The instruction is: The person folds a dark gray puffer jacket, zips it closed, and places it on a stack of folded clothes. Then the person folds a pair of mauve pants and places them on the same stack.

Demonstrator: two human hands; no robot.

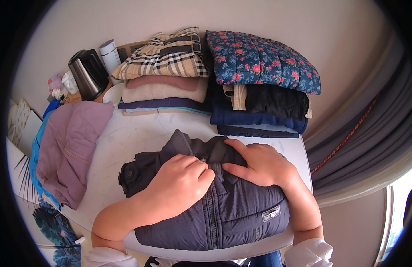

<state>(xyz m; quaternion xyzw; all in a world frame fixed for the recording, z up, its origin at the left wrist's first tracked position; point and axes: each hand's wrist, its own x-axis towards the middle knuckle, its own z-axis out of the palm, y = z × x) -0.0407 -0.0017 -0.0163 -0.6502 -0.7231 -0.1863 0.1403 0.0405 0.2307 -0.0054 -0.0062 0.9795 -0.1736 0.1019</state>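
Note:
A dark grey padded jacket (179, 220) lies folded on the white table before me, its zip running down the front and a metal-look badge on its right part. My left hand (184, 178) has its fingers curled on the jacket's collar area by the top of the zip, gripping the fabric there. On the collar's right side lies my right hand (259, 162), thumb and forefinger spread apart on the cloth; whether it pinches any fabric cannot be told, as some fingers are hidden.
Folded clothes stand in two stacks at the back, topped by a checked garment (172, 60) and a floral quilted piece (259, 60). A mauve garment (72, 140) lies at the left edge. Behind it are an electric kettle (89, 71) and a white flask (109, 55). A grey curtain (366, 133) hangs right.

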